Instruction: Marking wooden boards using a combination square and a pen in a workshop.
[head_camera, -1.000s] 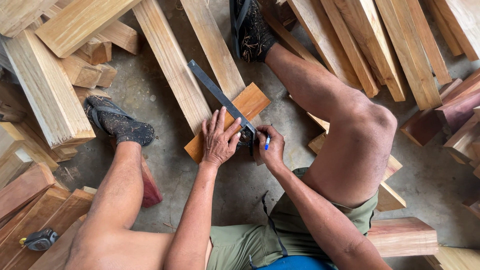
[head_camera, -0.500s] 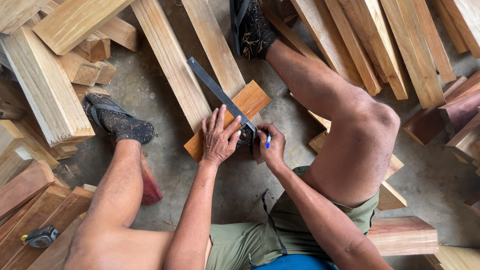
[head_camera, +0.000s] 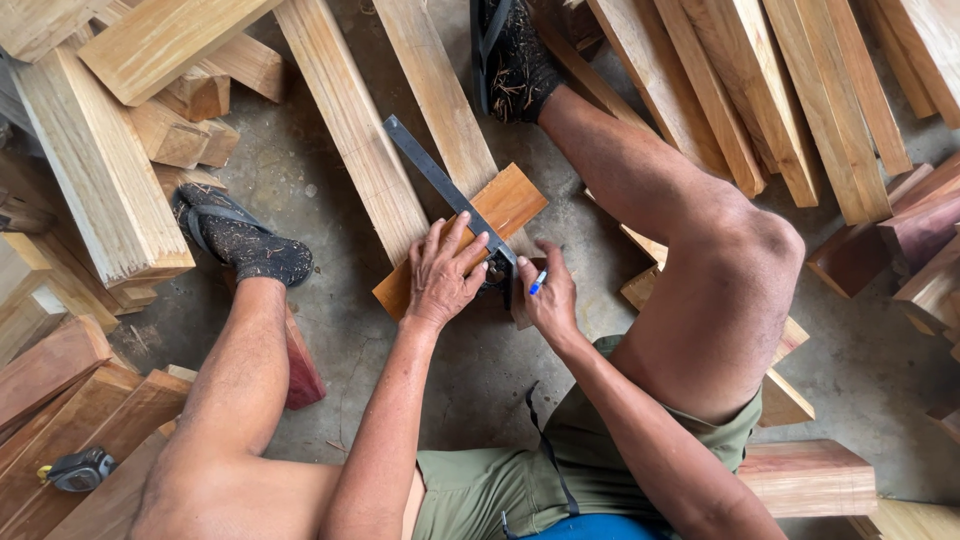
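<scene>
While the left hand (head_camera: 445, 275) presses the square (head_camera: 445, 190) flat on the board (head_camera: 510, 200) at frame centre, the right hand (head_camera: 548, 300) grips a pen (head_camera: 538, 283); no drawn line visible.

Seated person marking wood on a concrete floor (head_camera: 480, 360). The left hand (head_camera: 445, 272) presses a metal square (head_camera: 440, 185) flat on a reddish board (head_camera: 510, 200); the right hand (head_camera: 550, 300) holds a blue pen (head_camera: 537, 283) beside the square's blade. Pale planks (head_camera: 350, 120) lie around; a tape measure (head_camera: 80, 468) sits lower left.
</scene>
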